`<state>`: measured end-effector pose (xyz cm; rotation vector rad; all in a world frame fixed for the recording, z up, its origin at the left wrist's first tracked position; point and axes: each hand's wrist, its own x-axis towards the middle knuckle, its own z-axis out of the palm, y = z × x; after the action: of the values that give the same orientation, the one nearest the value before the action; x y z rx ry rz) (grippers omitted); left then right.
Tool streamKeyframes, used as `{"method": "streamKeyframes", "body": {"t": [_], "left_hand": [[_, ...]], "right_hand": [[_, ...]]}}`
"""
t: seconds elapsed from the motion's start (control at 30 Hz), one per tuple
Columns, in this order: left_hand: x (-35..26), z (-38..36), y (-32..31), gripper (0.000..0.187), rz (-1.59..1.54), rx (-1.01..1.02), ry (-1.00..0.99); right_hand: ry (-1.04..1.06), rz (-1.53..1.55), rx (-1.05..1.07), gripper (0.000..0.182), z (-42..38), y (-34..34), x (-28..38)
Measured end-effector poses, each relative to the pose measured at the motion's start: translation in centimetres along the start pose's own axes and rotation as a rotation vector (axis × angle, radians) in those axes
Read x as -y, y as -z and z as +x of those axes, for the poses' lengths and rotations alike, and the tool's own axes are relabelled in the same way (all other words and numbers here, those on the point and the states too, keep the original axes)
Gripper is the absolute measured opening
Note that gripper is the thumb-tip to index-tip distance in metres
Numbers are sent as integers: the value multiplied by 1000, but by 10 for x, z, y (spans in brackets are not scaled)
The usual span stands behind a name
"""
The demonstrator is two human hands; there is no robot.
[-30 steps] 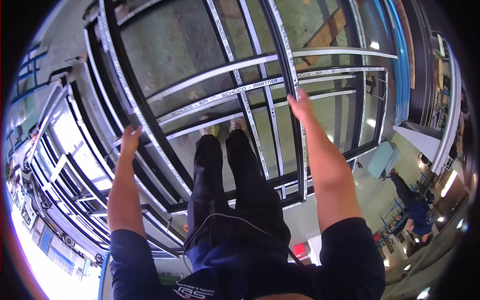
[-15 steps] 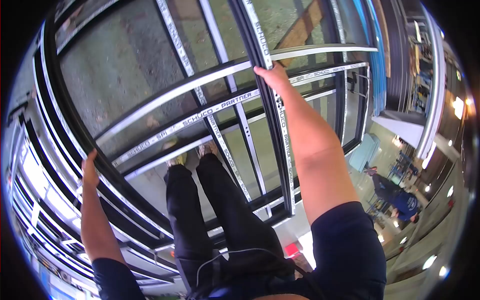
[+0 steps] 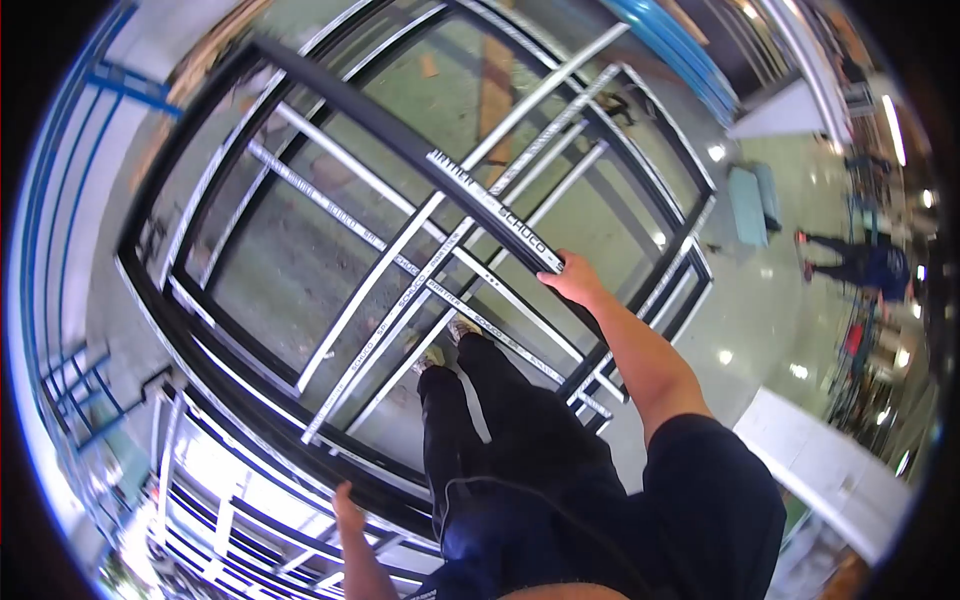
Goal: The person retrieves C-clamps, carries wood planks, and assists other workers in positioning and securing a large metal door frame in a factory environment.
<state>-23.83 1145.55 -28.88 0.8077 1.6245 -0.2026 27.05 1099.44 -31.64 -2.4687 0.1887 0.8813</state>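
A large black metal window frame (image 3: 405, 135) with white protective film lettered "SCHUCO" and "PARTNER" spans the view before me, tilted over my legs. My right hand (image 3: 572, 279) is closed round its upper dark rail, thumb on the near side. Low in the view, my left hand (image 3: 348, 506) is at the frame's lower rail (image 3: 235, 405); the thumb side shows and the fingers are partly hidden behind the profile. Behind this frame, more film-covered frames (image 3: 345, 375) with crossing bars stand close to my shoes (image 3: 463, 327).
Other frames (image 3: 225, 520) lean at the lower left. Blue rails (image 3: 130, 88) run along the left side, and blue profiles (image 3: 680, 60) are stacked at the upper right. A white-topped table (image 3: 825, 470) stands at right. Another person (image 3: 868, 265) walks farther off.
My view has turned, and the held frame now lies more diagonally, its far corner showing at upper left. Both hands appear lower and farther right in the view, still at the frame.
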Motion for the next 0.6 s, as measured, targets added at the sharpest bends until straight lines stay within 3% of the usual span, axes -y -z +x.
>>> {"method": "streamKeyframes", "body": {"t": [0.13,0.27,0.33,0.4,0.43,0.47,0.53,0.57,0.6], "left_hand": [[11,-70,40,19,33,85,18],[-14,-153,26,32,150,79,-6],[-5,-115,72,33,436,232,-251],[-22,-146,59,31,522,36,-152],[-34,-199,28,33,294,-24,-86],[-32,-197,44,33,297,-27,-99],[-29,-182,71,38,1200,-19,-895],[-41,-172,71,44,486,78,-271],[-46,-169,77,44,478,97,-298]], "right_hand": [[-30,63,-51,53,-97,55,-16],[-12,1,-119,54,-161,88,-35],[-14,33,-139,54,-192,98,-39],[-77,60,-121,55,-218,104,-40],[-74,75,-109,56,-226,104,-49],[-69,87,-112,56,-238,98,-57],[-91,96,-137,56,-256,99,-66],[-141,98,-163,57,-276,102,-58],[-145,114,-167,58,-282,97,-70]]}}
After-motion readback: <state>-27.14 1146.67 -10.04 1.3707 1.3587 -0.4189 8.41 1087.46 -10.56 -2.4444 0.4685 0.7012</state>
